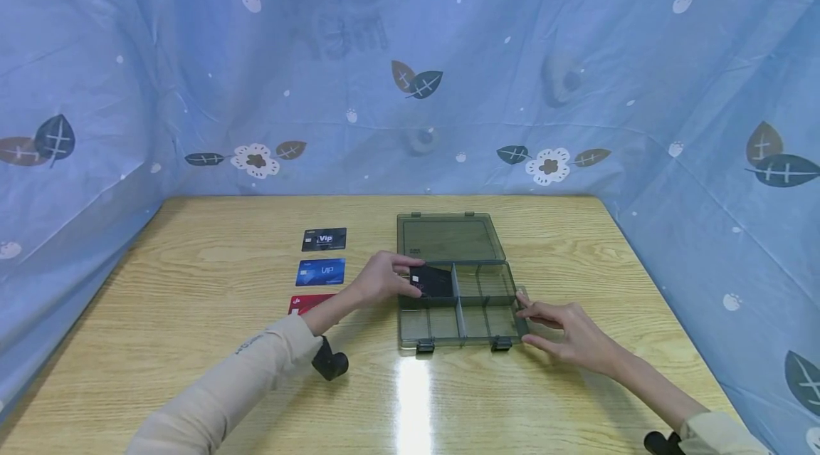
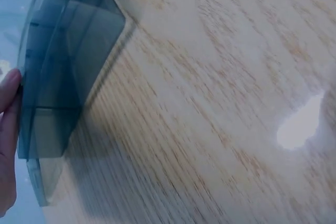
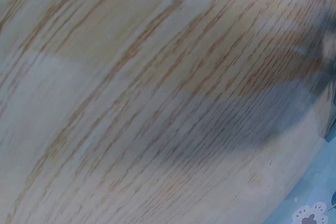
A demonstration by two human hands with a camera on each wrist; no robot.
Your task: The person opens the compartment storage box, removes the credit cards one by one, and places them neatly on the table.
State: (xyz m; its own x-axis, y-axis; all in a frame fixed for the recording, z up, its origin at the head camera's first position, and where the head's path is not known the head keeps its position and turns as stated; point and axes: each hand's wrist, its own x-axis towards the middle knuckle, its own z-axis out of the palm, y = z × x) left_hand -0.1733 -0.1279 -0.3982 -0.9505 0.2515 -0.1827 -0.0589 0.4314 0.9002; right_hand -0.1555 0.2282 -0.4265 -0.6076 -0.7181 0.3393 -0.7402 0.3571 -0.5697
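Observation:
A grey translucent compartment box (image 1: pixel 430 327) lies on the table with its lid (image 1: pixel 451 238) laid back. My left hand (image 1: pixel 379 278) pinches a black card (image 1: pixel 432 283) by its left part, low in the back left compartment. Along the box's right edge, my right hand (image 1: pixel 570 334) holds the side between fingers and thumb. A grey piece juts out at those fingertips; whether it belongs to the box is unclear. In the left wrist view, the left fingers (image 2: pixel 8 93) are at the box's wall. The right wrist view shows mostly table.
Left of the box lie a black Vip card (image 1: pixel 324 239), a blue VIP card (image 1: pixel 320 272) and a red card (image 1: pixel 307 303), partly hidden by the left forearm. Two black clips (image 1: pixel 426 346) line the box's front. Blue patterned cloth (image 1: pixel 359 85) surrounds the wooden table (image 1: pixel 211 284).

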